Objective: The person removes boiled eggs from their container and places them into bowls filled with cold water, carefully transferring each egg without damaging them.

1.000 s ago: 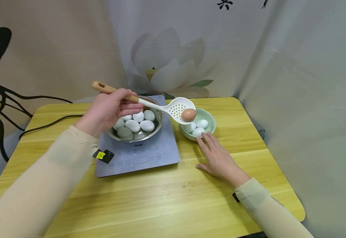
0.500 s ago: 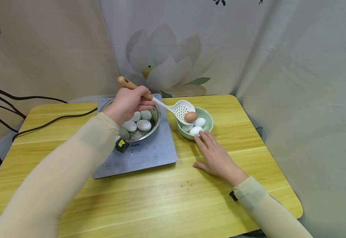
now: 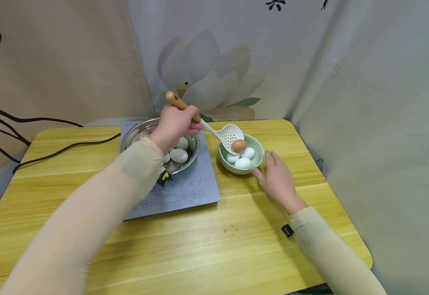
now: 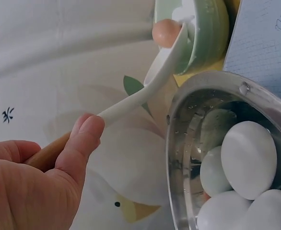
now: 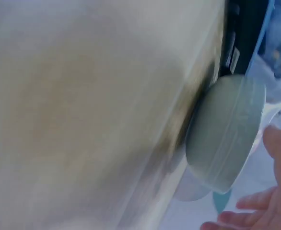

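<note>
My left hand (image 3: 175,125) grips the wooden handle (image 3: 177,101) of a white skimmer (image 3: 227,133) with a perforated head. A brown egg (image 3: 238,145) lies near the lip of the head, over the pale green bowl (image 3: 257,147). Several white eggs (image 3: 242,163) sit inside this bowl. At the bowl's right side, my right hand (image 3: 278,180) has its fingers extended and its thumb right by the rim. Left of the bowl is a steel basin (image 3: 137,132) with several pale eggs (image 3: 179,155), partly hidden behind my left forearm.
The basin stands on a grey induction cooker (image 3: 203,180) with a touch panel. A black cable (image 3: 71,148) runs over the wooden table (image 3: 185,246) on the left. A printed curtain (image 3: 214,61) hangs behind the table, and drops of liquid (image 3: 231,230) dot its surface.
My left hand has moved right, bringing the skimmer and brown egg farther over the bowl. My right hand has shifted from the bowl's front to its right side.
</note>
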A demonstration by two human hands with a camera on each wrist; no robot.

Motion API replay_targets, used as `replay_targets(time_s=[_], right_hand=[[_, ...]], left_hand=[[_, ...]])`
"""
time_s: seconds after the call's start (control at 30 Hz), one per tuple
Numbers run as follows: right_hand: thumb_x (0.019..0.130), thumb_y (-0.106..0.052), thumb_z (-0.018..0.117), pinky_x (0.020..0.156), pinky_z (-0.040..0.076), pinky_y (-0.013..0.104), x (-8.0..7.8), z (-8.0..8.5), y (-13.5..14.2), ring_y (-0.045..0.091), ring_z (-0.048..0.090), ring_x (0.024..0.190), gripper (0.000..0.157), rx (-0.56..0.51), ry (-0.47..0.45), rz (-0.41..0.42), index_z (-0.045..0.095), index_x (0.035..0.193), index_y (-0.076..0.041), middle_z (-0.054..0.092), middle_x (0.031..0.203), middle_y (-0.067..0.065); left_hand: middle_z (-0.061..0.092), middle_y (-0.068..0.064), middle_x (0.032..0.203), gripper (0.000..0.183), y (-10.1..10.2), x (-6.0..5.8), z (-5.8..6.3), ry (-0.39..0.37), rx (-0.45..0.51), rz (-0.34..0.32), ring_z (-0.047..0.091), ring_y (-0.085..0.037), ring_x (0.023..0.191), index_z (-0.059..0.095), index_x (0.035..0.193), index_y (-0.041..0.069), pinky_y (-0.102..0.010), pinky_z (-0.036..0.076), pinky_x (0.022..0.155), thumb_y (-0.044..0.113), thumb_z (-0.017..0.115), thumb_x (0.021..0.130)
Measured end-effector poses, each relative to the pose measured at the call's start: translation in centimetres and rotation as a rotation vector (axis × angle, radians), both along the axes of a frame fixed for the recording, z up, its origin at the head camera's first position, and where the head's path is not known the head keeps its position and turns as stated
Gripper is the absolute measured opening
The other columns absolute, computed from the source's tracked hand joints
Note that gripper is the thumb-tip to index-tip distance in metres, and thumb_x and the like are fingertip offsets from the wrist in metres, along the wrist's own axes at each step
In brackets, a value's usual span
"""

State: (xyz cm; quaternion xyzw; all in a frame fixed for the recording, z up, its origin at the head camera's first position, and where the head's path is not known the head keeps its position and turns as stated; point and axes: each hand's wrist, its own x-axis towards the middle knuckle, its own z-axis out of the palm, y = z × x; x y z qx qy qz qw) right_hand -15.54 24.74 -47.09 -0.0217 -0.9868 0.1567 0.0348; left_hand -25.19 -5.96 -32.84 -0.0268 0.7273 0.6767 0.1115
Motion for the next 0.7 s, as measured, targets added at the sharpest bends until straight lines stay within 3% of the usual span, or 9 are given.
replay_targets(time_s=[0.17, 0.33, 0.5, 0.7], right_hand=[[0.108, -0.067, 0.043, 0.135, 0.020, 0.066, -1.9, -0.4, 1.5, 0.053, 0.024, 0.161, 0.098, -0.063, -0.072, -0.067, 0.016, 0.168, 0.007, 0.023, 0.173, 0.033], [0.107, -0.073, 0.034, 0.134, 0.009, 0.073, -2.6, -0.9, 2.3, 0.059, 0.014, 0.161, 0.097, -0.011, -0.109, -0.048, 0.018, 0.170, 0.000, 0.021, 0.173, 0.034], [0.109, -0.071, 0.032, 0.132, 0.006, 0.077, -2.7, -1.3, 2.3, 0.061, 0.013, 0.161, 0.089, 0.025, -0.078, 0.004, 0.024, 0.170, -0.007, 0.025, 0.172, 0.034], [0.110, -0.064, 0.040, 0.135, 0.010, 0.070, -2.5, -1.5, 2.5, 0.055, 0.016, 0.163, 0.085, -0.022, -0.051, 0.079, 0.023, 0.170, -0.006, 0.029, 0.172, 0.028]], left_hand=[[0.073, -0.020, 0.119, 0.032, 0.7, 0.2, 0.1, 0.001, -0.016, -0.005, 0.079, -0.017, 0.083, 0.058, 0.127, -0.003, -0.032, 0.069, 0.086, 0.017, 0.053, 0.102], [0.072, -0.018, 0.121, 0.033, 0.8, 0.4, 0.0, -0.018, -0.030, -0.017, 0.079, -0.019, 0.089, 0.057, 0.130, 0.000, -0.033, 0.069, 0.089, 0.020, 0.055, 0.104], [0.073, -0.018, 0.120, 0.032, 0.6, 0.5, -0.2, -0.017, -0.040, -0.021, 0.079, -0.020, 0.090, 0.059, 0.128, 0.000, -0.032, 0.069, 0.088, 0.020, 0.055, 0.104], [0.074, -0.020, 0.119, 0.031, 0.6, 0.6, -0.3, -0.001, -0.032, -0.032, 0.080, -0.020, 0.090, 0.063, 0.123, -0.003, -0.031, 0.069, 0.086, 0.018, 0.054, 0.103]])
